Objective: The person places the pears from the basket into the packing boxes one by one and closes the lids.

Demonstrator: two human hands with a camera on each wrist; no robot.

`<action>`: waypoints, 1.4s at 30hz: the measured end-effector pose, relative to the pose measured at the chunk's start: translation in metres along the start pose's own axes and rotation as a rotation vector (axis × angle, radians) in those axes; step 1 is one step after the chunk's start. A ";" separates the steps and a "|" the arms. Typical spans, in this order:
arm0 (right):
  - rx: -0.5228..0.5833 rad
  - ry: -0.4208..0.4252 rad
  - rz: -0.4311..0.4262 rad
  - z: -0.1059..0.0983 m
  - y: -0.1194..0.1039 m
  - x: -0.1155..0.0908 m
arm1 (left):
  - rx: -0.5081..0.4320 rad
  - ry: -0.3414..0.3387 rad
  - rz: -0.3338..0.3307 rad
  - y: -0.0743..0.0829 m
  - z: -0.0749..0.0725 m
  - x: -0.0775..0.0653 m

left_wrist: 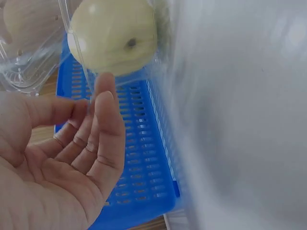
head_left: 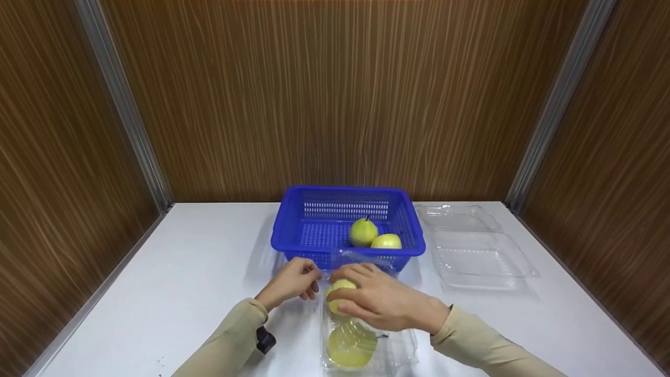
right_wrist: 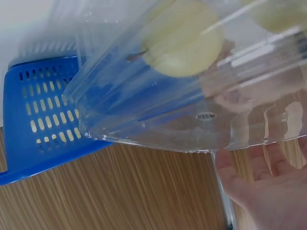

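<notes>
A clear plastic clamshell container lies in front of the basket with two yellow-green pears inside. My left hand pinches the container's far left edge between thumb and fingertips; in the left wrist view, a pear shows through the plastic just beyond those fingers. Arched over the farther pear, my right hand holds the container's lid with bent fingers. The right wrist view shows the tilted lid, with the fingers right at its rim.
Behind the container stands a blue perforated basket holding two more pears. Another clear clamshell lies opened out at the right on the white table. Wood-grain panels enclose the back and sides.
</notes>
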State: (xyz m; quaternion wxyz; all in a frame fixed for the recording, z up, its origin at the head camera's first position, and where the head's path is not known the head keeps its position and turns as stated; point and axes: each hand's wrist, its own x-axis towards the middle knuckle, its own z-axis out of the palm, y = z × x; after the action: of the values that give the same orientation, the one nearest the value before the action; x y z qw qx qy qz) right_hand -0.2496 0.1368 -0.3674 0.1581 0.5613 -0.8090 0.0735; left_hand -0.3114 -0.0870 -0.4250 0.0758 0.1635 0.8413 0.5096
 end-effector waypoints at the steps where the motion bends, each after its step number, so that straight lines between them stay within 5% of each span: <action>1: -0.007 -0.014 -0.014 0.003 -0.001 0.001 | -0.009 0.001 -0.002 -0.001 -0.001 0.000; 10: -0.011 -0.110 -0.100 0.022 -0.012 0.005 | -0.041 -0.005 -0.029 -0.004 -0.002 -0.001; 23: -0.049 -0.178 -0.147 0.020 -0.027 -0.009 | -0.011 -0.014 0.005 -0.004 0.007 0.014; 42: 0.027 -0.136 -0.191 0.023 -0.027 -0.025 | 0.016 -0.029 0.038 -0.006 0.007 0.009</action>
State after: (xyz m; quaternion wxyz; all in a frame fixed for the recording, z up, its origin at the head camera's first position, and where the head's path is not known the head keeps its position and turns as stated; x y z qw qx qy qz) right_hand -0.2203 0.1420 -0.3989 0.1016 0.6418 -0.7595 0.0309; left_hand -0.3192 -0.0807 -0.4331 0.0770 0.1873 0.8410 0.5018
